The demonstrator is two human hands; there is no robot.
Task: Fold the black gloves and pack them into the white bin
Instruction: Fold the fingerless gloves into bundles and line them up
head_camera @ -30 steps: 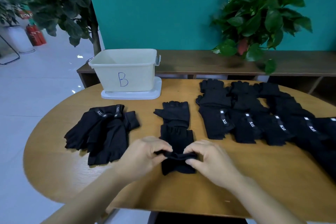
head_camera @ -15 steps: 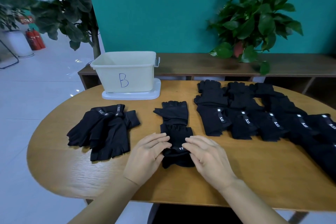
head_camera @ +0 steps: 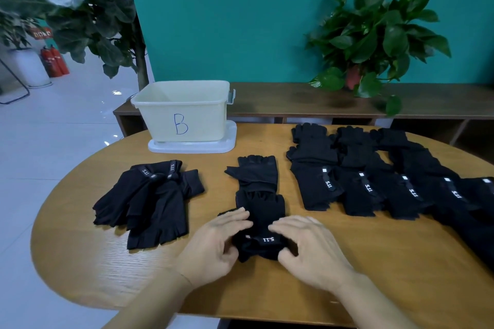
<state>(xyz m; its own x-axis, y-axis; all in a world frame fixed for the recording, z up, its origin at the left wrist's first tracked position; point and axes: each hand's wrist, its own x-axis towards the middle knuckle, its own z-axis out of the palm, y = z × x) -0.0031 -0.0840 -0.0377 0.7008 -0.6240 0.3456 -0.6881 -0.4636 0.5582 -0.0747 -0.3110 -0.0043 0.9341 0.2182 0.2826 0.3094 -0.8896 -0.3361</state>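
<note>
Head view, oval wooden table (head_camera: 347,262). Both hands at the near-centre edge on one pair of black fingerless gloves (head_camera: 260,211). The pair lies lengthwise, far end pointing at the back edge, near end doubled over so the strap printed "5.11" (head_camera: 268,239) faces up, upside down to the camera. Left hand (head_camera: 216,246) grips the left side of the folded end: fingers lie over the top, thumb tucks under the cloth. Right hand (head_camera: 310,251) grips the right side the same way, fingers on top, thumb curled into the fold. Fingertips of the two hands close but apart, strap between them.

White bin (head_camera: 184,112) marked with a blue "B" stands at the back-left edge of the table on its white lid (head_camera: 192,145), well apart from the held gloves. Inside of the bin mostly hidden by its front wall.

Loose pile of black gloves (head_camera: 149,203) on the left part of the table, straps showing, overlapping untidily. Row of black gloves (head_camera: 374,181) along the right part, from the back edge out to the right edge, overlapping each other, white-tagged straps showing.

Behind the table a low wooden shelf (head_camera: 294,99) against a teal wall, potted plant (head_camera: 374,35) on it. Large-leaf plant (head_camera: 80,8) at left, red fire extinguishers (head_camera: 54,61) on the floor beyond.
</note>
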